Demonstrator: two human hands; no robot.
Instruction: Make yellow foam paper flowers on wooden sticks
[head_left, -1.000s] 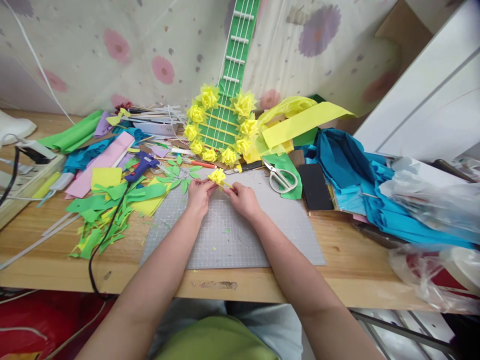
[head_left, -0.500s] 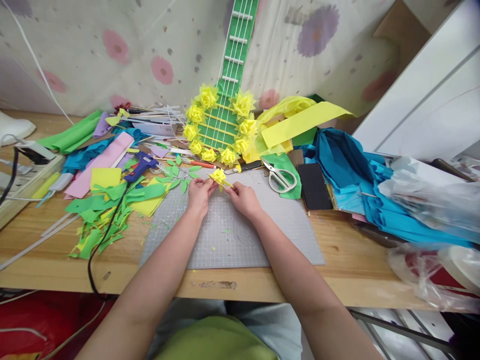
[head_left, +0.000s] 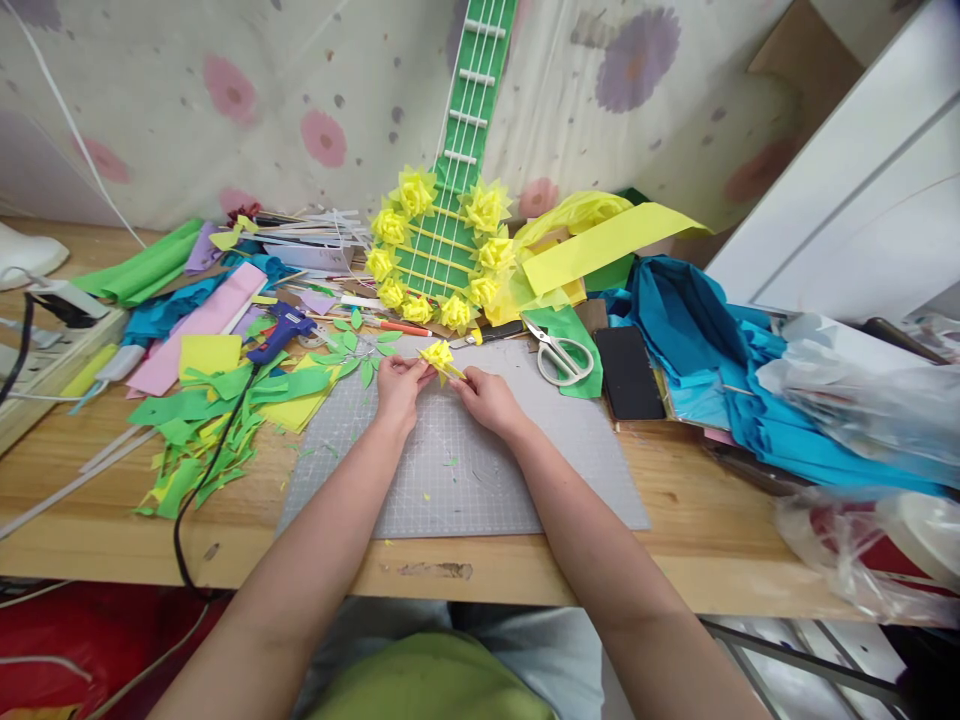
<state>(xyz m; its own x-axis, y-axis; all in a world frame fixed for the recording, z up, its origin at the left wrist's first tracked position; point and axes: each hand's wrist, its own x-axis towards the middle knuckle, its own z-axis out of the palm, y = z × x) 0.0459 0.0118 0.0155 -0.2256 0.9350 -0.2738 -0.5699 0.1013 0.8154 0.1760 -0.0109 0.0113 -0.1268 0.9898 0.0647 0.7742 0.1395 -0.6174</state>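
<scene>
Between my two hands is a yellow paper flower (head_left: 436, 353), held just above the far part of the grey cutting mat (head_left: 465, 480). My left hand (head_left: 401, 388) is closed on the flower's left side, fingertips pinched at its base. My right hand (head_left: 486, 396) pinches a yellow strip at the flower's lower right; the exact grip is partly hidden. Green paper leaves (head_left: 361, 350) lie left of my left hand. Behind the flower leans a green paper guitar (head_left: 439, 250) edged with similar yellow flowers. White-handled scissors (head_left: 564, 362) rest to the right on green paper.
A blue glue gun (head_left: 281, 332) with a black cord lies at left by green paper scraps (head_left: 187, 450). Right of the mat are a black phone (head_left: 630, 372) and blue crepe paper (head_left: 697, 330). Yellow paper (head_left: 607, 250) is piled behind the scissors.
Both hands stay almost in place around the flower. The flower is turned very slightly, and the yellow strip by my right fingers shows a little more plainly.
</scene>
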